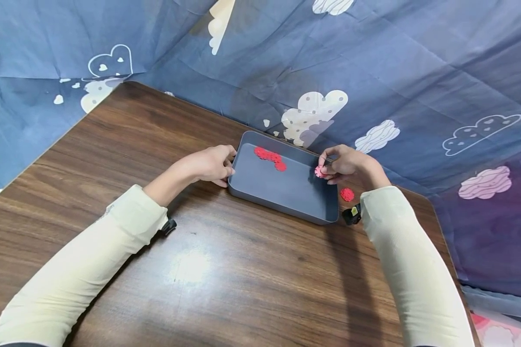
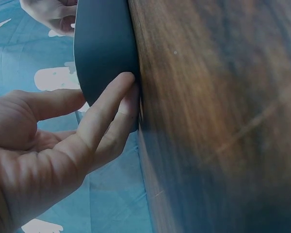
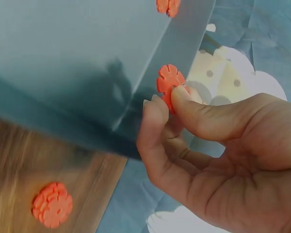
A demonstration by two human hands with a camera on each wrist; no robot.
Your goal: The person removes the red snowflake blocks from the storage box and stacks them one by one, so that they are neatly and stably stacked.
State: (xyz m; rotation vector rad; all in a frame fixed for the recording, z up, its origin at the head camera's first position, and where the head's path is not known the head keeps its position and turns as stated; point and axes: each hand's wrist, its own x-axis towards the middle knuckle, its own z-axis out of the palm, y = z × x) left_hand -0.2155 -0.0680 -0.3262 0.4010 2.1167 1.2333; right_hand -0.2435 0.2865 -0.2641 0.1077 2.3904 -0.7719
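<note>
Pinched by the right grip (image 1: 344, 166), the red disc (image 3: 168, 80) could be dropped outside the tray (image 1: 265, 185) at its right edge if released early.

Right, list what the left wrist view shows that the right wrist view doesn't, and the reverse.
Only the left wrist view: the left hand, its fingers against the outside of the gray tray.
Only the right wrist view: the red disc pinched by the right hand, the red pile on the wooden table, and red pieces inside the tray.
Both: the tray, table, blue patterned cloth and at least part of the right hand.
</note>
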